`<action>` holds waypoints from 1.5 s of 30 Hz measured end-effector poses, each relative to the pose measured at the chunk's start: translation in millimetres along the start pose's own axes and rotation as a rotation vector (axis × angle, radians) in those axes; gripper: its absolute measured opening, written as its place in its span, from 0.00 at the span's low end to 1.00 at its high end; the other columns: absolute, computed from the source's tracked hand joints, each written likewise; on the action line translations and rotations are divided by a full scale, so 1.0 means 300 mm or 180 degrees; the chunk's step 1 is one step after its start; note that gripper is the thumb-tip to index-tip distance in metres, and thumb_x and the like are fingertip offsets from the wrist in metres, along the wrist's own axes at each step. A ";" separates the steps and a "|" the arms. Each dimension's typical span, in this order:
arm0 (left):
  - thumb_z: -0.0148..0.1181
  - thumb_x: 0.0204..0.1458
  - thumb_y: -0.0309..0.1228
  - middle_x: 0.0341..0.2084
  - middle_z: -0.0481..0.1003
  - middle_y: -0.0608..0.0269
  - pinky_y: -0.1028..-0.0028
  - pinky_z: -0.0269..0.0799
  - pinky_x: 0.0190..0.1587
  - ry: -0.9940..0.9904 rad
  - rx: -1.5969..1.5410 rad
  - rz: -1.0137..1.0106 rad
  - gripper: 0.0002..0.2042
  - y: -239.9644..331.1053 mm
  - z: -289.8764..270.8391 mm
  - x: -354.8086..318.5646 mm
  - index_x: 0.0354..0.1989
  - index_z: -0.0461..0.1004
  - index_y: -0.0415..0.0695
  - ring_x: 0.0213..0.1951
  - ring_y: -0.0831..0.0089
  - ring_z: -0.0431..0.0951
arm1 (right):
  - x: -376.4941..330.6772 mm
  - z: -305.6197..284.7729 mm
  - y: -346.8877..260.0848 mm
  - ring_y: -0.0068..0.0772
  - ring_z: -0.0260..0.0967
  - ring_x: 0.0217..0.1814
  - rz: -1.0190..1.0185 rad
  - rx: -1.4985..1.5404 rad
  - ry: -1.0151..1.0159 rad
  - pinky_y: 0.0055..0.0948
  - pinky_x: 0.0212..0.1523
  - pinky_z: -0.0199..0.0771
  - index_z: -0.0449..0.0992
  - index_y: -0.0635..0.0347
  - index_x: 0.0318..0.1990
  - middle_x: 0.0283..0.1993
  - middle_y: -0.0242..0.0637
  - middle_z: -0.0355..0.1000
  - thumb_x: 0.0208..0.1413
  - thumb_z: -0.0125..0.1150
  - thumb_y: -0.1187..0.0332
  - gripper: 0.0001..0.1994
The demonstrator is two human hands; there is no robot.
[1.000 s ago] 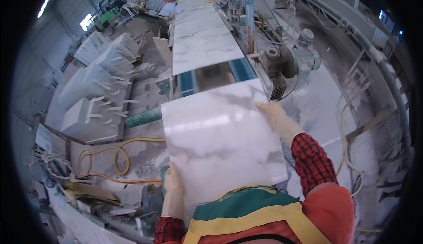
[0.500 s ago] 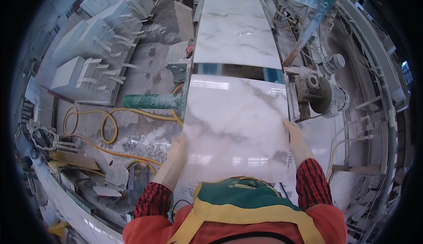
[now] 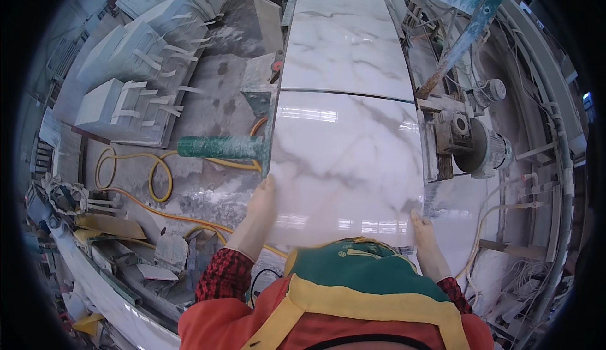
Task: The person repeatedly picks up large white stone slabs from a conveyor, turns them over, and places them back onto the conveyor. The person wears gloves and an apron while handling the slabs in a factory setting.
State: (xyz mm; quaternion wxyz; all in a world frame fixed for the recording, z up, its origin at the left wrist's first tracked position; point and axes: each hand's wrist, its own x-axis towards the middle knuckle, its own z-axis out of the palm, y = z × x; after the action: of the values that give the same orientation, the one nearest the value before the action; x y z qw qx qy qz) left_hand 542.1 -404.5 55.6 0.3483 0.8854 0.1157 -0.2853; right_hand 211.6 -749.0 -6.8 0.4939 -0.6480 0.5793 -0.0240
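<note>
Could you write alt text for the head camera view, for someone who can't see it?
A person's left hand and right hand grip the near corners of a glossy white marble slab, lined up behind another slab in a dusty stone workshop.

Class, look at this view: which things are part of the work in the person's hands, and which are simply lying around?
In the work:
- glossy marble slab, gripped at its near corners
- left hand
- right hand
- second slab lying end to end beyond it

Lying about:
- yellow hose on the floor
- green roller
- strapped stone stacks
- electric motor
</note>
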 end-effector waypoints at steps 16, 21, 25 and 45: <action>0.38 0.67 0.62 0.64 0.74 0.43 0.58 0.62 0.69 -0.0047 -0.0051 -0.0066 0.36 0.062 0.006 0.051 0.69 0.70 0.45 0.66 0.45 0.71 | 0.022 0.008 -0.118 0.37 0.73 0.56 0.0068 0.0313 -0.0234 0.35 0.57 0.74 0.75 0.71 0.59 0.57 0.49 0.77 0.60 0.67 0.40 0.37; 0.38 0.68 0.61 0.62 0.74 0.44 0.58 0.64 0.68 -0.0064 -0.0244 -0.0060 0.34 0.065 0.019 0.067 0.68 0.72 0.47 0.65 0.44 0.71 | 0.089 0.011 -0.053 0.38 0.73 0.58 0.0112 0.0293 -0.0123 0.37 0.59 0.72 0.74 0.70 0.60 0.58 0.49 0.76 0.59 0.68 0.38 0.39; 0.43 0.62 0.69 0.67 0.71 0.46 0.60 0.63 0.70 -0.0199 -0.0059 -0.0134 0.38 0.087 0.007 0.078 0.72 0.69 0.56 0.68 0.47 0.70 | 0.144 0.012 0.010 0.41 0.72 0.59 0.0256 0.0348 -0.0106 0.39 0.61 0.71 0.73 0.71 0.61 0.60 0.50 0.74 0.57 0.68 0.36 0.42; 0.38 0.62 0.71 0.69 0.68 0.47 0.59 0.58 0.73 -0.0219 -0.0013 -0.0268 0.41 0.129 0.015 0.086 0.74 0.65 0.57 0.70 0.45 0.66 | 0.126 0.022 -0.048 0.48 0.72 0.60 -0.0043 -0.0162 0.0012 0.44 0.60 0.72 0.72 0.76 0.60 0.58 0.60 0.74 0.55 0.64 0.30 0.48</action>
State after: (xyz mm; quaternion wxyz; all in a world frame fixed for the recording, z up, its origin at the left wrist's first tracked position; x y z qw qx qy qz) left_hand 576.8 -435.7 59.3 0.3416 0.8687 0.1413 -0.3296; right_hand 238.5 -776.4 -21.2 0.4761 -0.6641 0.5763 -0.0138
